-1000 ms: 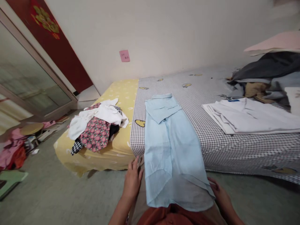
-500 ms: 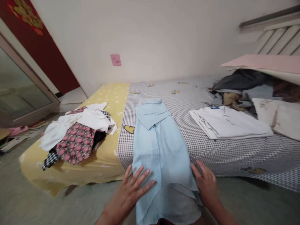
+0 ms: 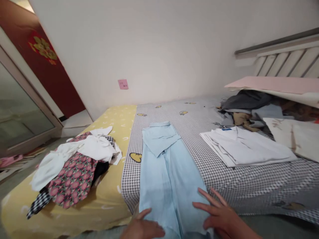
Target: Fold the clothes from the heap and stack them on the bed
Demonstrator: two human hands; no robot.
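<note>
Okay, room view: one white wall point(image 3: 154, 43), one red door point(image 3: 57, 83) with a gold decoration, one glass door point(image 3: 20, 109) at far left, and one slatted headboard point(image 3: 284, 63) at upper right. Two mattresses lie side by side: the checked mattress point(image 3: 251, 186) on the right, the yellow mattress point(image 3: 117, 116) on the left, edges touching.

Yellow mattress holds one mixed clothes pile point(image 3: 74, 169), with white, floral pink and black-and-white checked pieces. Checked mattress holds one blue shirt point(image 3: 169, 179), one folded white shirt point(image 3: 246, 146), one dark clothes heap point(image 3: 245, 106), one pink sheet point(image 3: 271, 84) above that heap and one cream cloth point(image 3: 291, 137) at the right. One pink note point(image 3: 123, 84) is stuck on the wall.

Blue shirt lies lengthwise on the checked mattress, close to its edge beside the yellow one, collar at the far end, near end running out of frame at the bottom.

Two hands in view, both the person's own, well apart, neither gripping. Left hand point(image 3: 142, 229) lies flat on the shirt's lower left side. Right hand point(image 3: 219, 215) has fingers spread at the shirt's lower right edge.
</note>
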